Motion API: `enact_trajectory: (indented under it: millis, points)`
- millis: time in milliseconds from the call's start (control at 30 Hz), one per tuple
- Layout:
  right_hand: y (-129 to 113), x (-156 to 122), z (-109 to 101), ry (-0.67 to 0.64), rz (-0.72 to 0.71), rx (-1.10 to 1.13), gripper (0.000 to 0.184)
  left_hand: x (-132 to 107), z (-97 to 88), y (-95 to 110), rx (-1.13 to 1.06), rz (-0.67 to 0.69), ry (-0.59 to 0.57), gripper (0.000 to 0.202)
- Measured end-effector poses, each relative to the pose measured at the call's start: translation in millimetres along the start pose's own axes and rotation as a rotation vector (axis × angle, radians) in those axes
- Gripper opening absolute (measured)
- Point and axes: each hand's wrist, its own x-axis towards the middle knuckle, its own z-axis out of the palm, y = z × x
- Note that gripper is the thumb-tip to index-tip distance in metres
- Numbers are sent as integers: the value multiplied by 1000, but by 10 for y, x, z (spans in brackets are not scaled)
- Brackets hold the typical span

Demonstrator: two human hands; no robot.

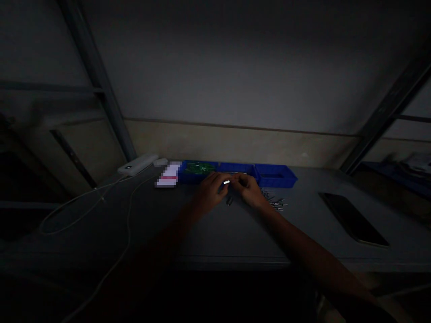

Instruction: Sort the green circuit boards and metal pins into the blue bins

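One bright metal piece (pixel 226 182) between clamped left fingers (pixel 215 178); right fingers (pixel 240 177) alongside, grip unclear.

Your forearms (pixel 292 237) reach forward, converging; left hand (pixel 212 189) and right hand (pixel 249 190) nearly meet, fingers bent inward, tips close together.

Beyond the left hand (pixel 212 190) and right hand (pixel 248 190), a row of blue bins (pixel 278 179) blocks the way to the wall (pixel 218 143), and loose metal pins (pixel 278 205) lie just beside the right wrist (pixel 261 203). The tabletop (pixel 232 235) offers open room between the forearms (pixel 296 237) and between pins and phone (pixel 353 220), while a cable (pixel 129 220) crosses the left side.
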Motion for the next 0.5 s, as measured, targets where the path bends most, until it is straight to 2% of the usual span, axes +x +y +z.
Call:
enact_trajectory:
  millis: [67,200,500]
  points:
    - [14,6,-3,-14,19,92,31,7,-14,12,-14,3,8,21]
    - [33,8,-12,-19,27,205,31,11,-36,0,-18,-77,-6,20]
    - [5,7,-5,-22,71,313,32,-2,-30,7,-84,-157,56,26]
